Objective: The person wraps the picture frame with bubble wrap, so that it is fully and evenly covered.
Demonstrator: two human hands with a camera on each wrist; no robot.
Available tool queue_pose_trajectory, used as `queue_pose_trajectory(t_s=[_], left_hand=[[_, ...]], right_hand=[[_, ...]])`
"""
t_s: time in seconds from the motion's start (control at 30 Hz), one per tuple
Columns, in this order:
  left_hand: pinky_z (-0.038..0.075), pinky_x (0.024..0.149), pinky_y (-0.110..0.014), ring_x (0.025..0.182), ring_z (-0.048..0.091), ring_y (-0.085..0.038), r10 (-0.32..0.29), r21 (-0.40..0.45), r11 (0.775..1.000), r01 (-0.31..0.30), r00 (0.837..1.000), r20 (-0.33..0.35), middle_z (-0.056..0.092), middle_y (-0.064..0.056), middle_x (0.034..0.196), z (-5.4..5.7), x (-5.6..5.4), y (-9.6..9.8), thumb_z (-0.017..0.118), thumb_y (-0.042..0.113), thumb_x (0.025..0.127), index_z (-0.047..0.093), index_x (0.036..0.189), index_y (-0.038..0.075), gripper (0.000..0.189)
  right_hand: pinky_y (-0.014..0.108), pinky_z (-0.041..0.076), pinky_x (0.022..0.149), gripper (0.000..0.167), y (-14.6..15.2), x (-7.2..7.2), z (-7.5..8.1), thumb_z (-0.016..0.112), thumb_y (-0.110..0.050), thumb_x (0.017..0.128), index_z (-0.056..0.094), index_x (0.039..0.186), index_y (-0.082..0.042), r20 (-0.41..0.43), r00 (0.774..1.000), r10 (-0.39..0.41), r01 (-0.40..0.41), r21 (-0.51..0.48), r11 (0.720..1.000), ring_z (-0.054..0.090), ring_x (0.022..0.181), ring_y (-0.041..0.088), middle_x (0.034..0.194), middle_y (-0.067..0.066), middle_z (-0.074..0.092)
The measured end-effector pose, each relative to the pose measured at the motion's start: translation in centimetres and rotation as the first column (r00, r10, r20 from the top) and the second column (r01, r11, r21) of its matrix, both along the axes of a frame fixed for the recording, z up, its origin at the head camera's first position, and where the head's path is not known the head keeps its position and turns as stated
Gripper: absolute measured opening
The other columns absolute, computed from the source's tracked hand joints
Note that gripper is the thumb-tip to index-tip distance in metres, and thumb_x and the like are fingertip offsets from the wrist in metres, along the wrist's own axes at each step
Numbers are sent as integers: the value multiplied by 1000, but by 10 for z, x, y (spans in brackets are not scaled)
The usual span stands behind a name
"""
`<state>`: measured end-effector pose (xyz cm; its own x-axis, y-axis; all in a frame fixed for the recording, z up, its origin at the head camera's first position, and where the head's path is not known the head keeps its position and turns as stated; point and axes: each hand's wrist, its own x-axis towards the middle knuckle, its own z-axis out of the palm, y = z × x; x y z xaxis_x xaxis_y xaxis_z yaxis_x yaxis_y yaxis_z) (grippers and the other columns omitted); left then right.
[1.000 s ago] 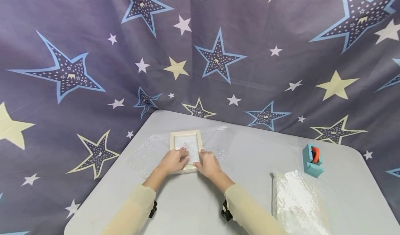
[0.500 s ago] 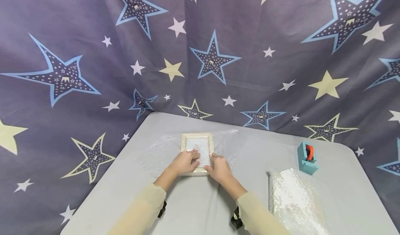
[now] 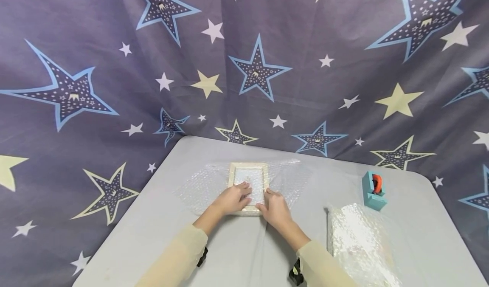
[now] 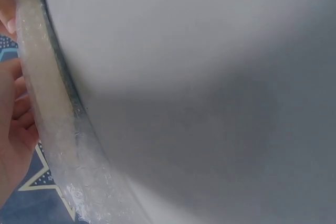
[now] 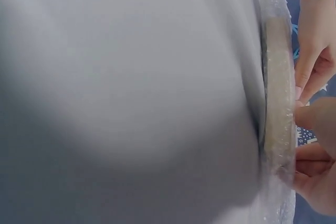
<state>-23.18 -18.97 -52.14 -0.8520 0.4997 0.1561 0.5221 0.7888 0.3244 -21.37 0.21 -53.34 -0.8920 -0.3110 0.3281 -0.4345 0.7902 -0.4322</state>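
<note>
A light wooden picture frame (image 3: 248, 165) lies on the grey table, with clear bubble wrap (image 3: 204, 181) spreading out on both sides. My left hand (image 3: 234, 198) rests over its lower left part, fingers reaching onto the middle of the front. My right hand (image 3: 276, 206) holds the lower right side, thumb on the front and fingers along the edge. Seen from the left wrist, the near edge of the frame (image 4: 44, 72) is covered in wrap, the left hand (image 4: 16, 135) behind it. From the right wrist, the right hand's curled fingers (image 5: 310, 161) meet the wrapped edge.
A bubble-wrapped bundle (image 3: 357, 240) lies at the right of the table (image 3: 153, 244). Behind it stands a teal tape dispenser (image 3: 372, 198) with an orange-red roll (image 3: 377, 184). A dark star-patterned curtain (image 3: 305, 96) hangs right along the table's back and left edges.
In the head view, the frame, wrap and both hands have shifted to the right, while the background has shifted slightly left. The hands keep nearly the same hold on the frame.
</note>
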Motion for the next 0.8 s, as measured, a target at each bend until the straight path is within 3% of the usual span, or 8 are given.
queue_pose_trajectory(t_s=[0.33, 0.5, 0.8], left_hand=[[43, 111, -44, 133, 50, -35, -5, -35, 999, 4, 999, -39, 54, -21, 140, -5, 3, -17, 60, 24, 94, 62, 125, 0, 39], [42, 112, -43, 134, 48, -34, -12, -68, 998, 7, 998, -69, 53, -20, 141, -4, 6, -15, 58, 23, 95, 61, 125, -1, 39], [43, 111, -45, 133, 50, -35, -5, -129, 992, -1, 999, -49, 55, -20, 139, -3, 10, -11, 54, 21, 98, 57, 130, 2, 38]], right_hand=[[45, 53, 98, 51, -16, 7, 2, 77, -24, 80, 63, 114, 12, 9, 1000, 3, -2, -61, 998, 62, 113, 43, 123, 28, 63], [46, 54, 96, 49, -16, 7, 0, 78, -23, 78, 65, 111, 12, -21, 1000, 7, -9, -80, 997, 64, 110, 43, 120, 28, 64], [47, 51, 100, 50, -17, 8, 1, 76, -25, 81, 64, 114, 11, 45, 999, 5, 0, -102, 995, 61, 115, 44, 126, 27, 61]])
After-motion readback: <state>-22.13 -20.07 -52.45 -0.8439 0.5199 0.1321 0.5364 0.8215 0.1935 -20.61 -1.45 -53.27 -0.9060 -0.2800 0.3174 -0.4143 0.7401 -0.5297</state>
